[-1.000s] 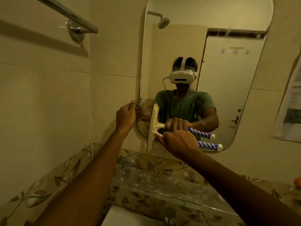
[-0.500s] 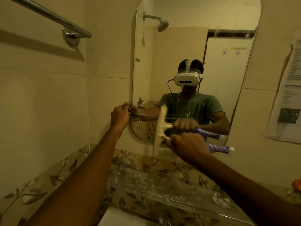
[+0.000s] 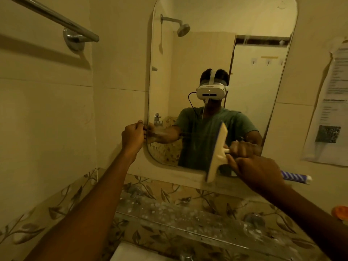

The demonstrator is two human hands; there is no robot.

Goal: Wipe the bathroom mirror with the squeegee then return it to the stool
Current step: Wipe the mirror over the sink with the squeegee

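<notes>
A person's right hand (image 3: 258,169) grips the squeegee (image 3: 216,153) by its striped handle, blade upright against the lower mirror (image 3: 216,53), while the left hand (image 3: 132,135) clasps the mirror's left edge. A clean pass likely needs even pressure, overlapping strokes and a steadied mirror.

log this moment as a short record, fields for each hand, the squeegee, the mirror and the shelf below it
left hand: gripping the mirror's left edge
right hand: closed on the squeegee handle
squeegee: cream head upright, slightly tilted, at the lower mirror; blue-and-white handle points right
mirror: arched, wall-mounted
glass shelf: below the mirror, spotted with white marks
</notes>
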